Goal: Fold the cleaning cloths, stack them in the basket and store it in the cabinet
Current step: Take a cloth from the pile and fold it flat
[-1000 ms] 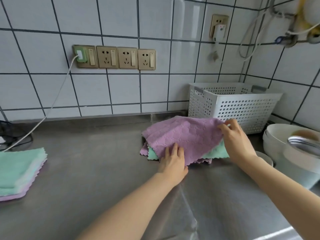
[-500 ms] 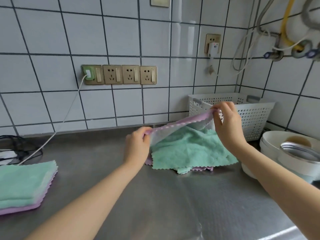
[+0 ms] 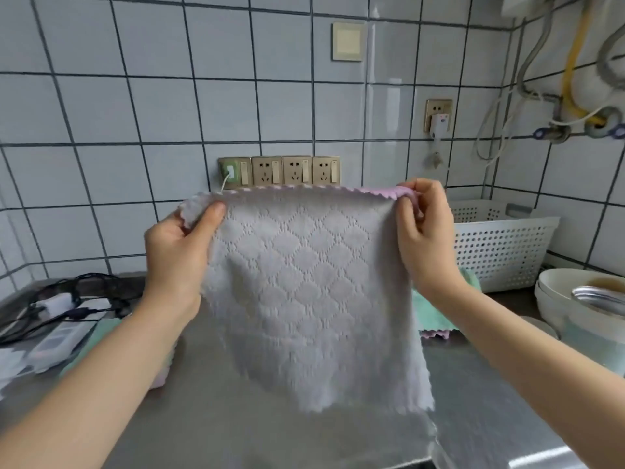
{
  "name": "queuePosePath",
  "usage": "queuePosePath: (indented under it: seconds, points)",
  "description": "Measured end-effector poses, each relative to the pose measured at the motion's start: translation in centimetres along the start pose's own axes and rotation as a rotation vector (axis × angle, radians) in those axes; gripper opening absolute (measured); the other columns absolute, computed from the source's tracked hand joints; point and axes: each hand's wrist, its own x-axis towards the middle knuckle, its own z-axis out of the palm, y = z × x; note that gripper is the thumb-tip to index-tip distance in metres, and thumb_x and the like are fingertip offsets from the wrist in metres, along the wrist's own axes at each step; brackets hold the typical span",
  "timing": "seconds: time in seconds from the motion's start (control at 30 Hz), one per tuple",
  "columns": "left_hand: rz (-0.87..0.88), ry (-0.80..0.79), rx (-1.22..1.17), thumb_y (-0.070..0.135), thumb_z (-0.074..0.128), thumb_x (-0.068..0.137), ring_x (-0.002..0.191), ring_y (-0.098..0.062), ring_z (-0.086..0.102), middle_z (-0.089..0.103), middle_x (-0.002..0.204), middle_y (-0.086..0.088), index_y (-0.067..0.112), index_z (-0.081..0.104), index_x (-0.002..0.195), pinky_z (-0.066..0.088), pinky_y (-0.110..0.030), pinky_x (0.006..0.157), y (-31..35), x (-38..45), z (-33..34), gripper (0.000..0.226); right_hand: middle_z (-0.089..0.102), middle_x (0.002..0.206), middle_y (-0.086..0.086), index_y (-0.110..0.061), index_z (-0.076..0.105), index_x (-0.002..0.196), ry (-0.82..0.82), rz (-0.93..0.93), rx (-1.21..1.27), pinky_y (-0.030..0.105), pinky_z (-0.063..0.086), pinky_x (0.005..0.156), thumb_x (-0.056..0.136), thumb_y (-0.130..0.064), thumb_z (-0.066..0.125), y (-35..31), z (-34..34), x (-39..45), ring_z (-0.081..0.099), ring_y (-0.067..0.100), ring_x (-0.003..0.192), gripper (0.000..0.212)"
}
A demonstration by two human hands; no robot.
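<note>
A purple cloth (image 3: 304, 292) hangs spread out in the air above the steel counter, its pale grey back facing me. My left hand (image 3: 176, 252) pinches its top left corner and my right hand (image 3: 426, 235) pinches its top right corner. Behind the cloth, a green cloth (image 3: 436, 316) on a purple one peeks out on the counter at the right. The white perforated basket (image 3: 500, 245) stands against the wall at the back right. A folded stack of green and purple cloths (image 3: 101, 336) lies at the left, mostly hidden by my left arm.
White bowls with a metal lid (image 3: 581, 299) stand at the right edge. A power strip with tangled black cables (image 3: 64, 309) lies at the back left. A row of wall sockets (image 3: 280, 170) sits behind the cloth. Bare steel counter (image 3: 236, 428) lies in front.
Both hands have lifted the purple cloth off the pile and raised it, so it now hangs spread by its top corners. The view has tilted upward.
</note>
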Motion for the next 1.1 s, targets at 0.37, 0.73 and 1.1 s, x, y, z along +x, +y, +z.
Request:
queuePosePath:
  seconds: [0.37, 0.73, 1.1]
  points:
    - [-0.507, -0.380, 0.694, 0.017, 0.069, 0.084, 0.049, -0.017, 0.041, 0.049, 0.047, 0.007, 0.019, 0.058, 0.058, 0.031, -0.023, 0.048, -9.0, -0.8, -10.9, 0.029, 0.043, 0.046, -0.008, -0.023, 0.040, 0.054, -0.776, 0.103, -0.593, 0.025, 0.042, 0.053, 0.093, -0.028, 0.057, 9.8, 4.1, -7.5, 0.043, 0.008, 0.044, 0.043]
    - [-0.572, -0.143, 0.579, 0.005, 0.059, 0.090, 0.096, -0.027, 0.059, 0.053, 0.102, -0.005, -0.001, 0.057, 0.115, 0.055, -0.020, 0.056, -15.8, 1.3, -10.4, 0.026, 0.068, 0.100, 0.028, -0.003, 0.058, 0.096, -0.549, 0.898, -0.161, 0.045, 0.059, 0.071, 0.093, -0.003, 0.044, 13.6, 10.2, -8.4, 0.071, 0.033, 0.073, 0.014]
    - [-0.220, -1.170, 1.026, 0.064, 0.042, 0.085, 0.143, 0.001, -0.007, 0.005, 0.154, 0.026, 0.042, 0.015, 0.147, 0.001, -0.033, 0.120, -14.3, -9.0, -11.9, 0.071, 0.055, 0.127, -0.004, -0.017, 0.061, 0.119, -1.157, 0.078, -0.457, 0.023, 0.043, 0.098, 0.094, -0.022, 0.053, 8.2, 5.3, -17.0, 0.057, 0.013, 0.112, 0.028]
